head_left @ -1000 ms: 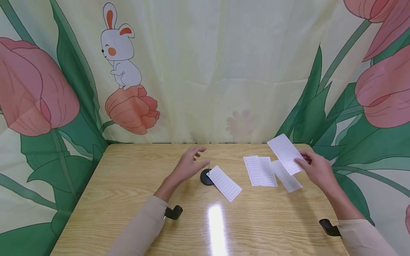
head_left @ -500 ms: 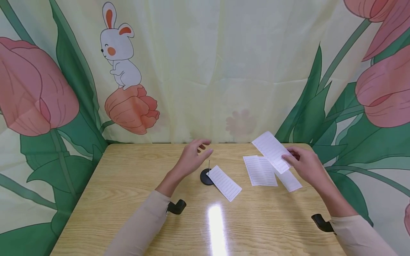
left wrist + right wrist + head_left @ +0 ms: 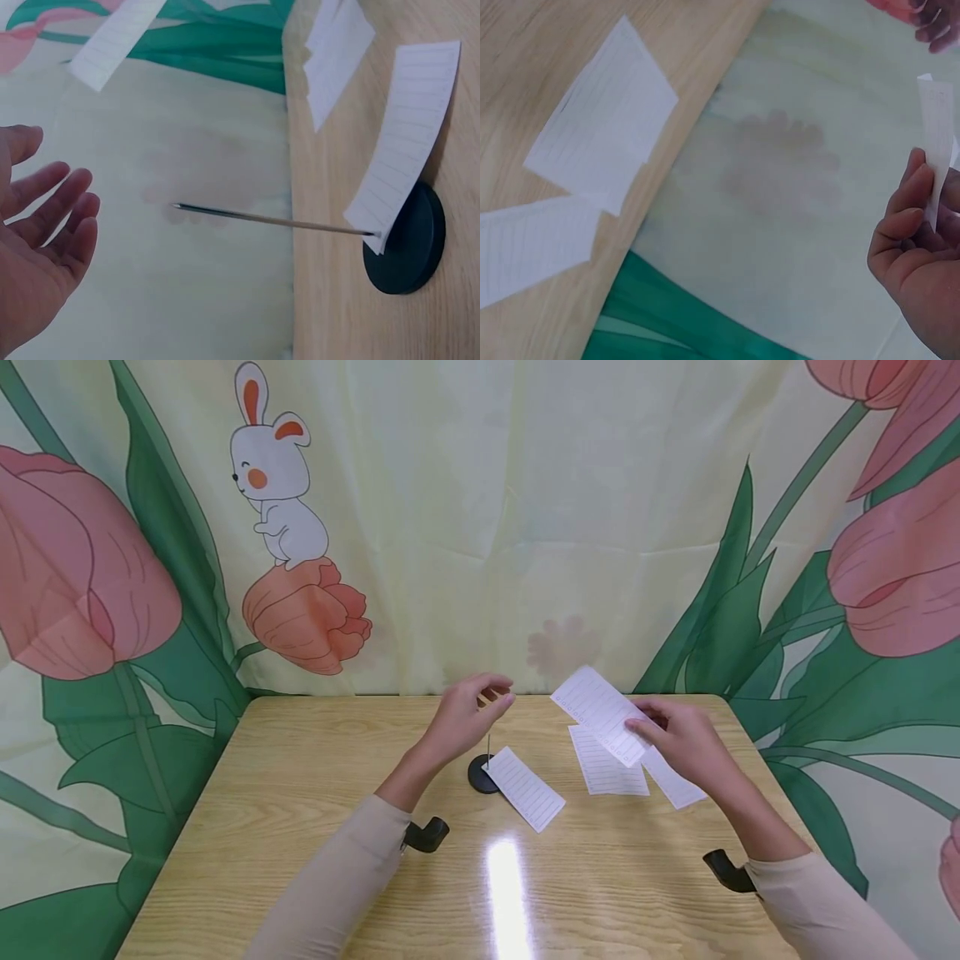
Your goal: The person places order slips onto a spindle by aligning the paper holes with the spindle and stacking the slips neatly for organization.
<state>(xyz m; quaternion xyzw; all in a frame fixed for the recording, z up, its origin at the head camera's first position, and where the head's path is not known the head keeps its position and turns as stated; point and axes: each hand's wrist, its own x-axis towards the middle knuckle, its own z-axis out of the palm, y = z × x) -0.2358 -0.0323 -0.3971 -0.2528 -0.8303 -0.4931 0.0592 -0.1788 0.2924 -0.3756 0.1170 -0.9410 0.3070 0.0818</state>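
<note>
My right hand (image 3: 678,739) pinches a lined paper slip (image 3: 600,714) between thumb and fingers, held up over the table. Above and behind the receipt spike (image 3: 483,774), my left hand (image 3: 468,714) hovers with relaxed, slightly bent fingers and nothing in them. The spike has a round black base (image 3: 409,247) and a thin upright metal pin (image 3: 270,220). One lined slip (image 3: 525,789) is pierced near its end by the pin, low down at the base, and slants out to the right. In the right wrist view the held slip (image 3: 935,142) shows nearly edge-on.
More lined slips (image 3: 607,777) lie overlapping on the wooden table (image 3: 337,752), right of the spike. Another slip (image 3: 675,781) lies beside them, partly behind the right hand. A curtain (image 3: 450,527) printed with tulips and a rabbit hangs along the table's back edge.
My right hand has carried the held slip left toward the spike. The left hand has risen and moved a little right, back from the pin. The slips on the table stayed put.
</note>
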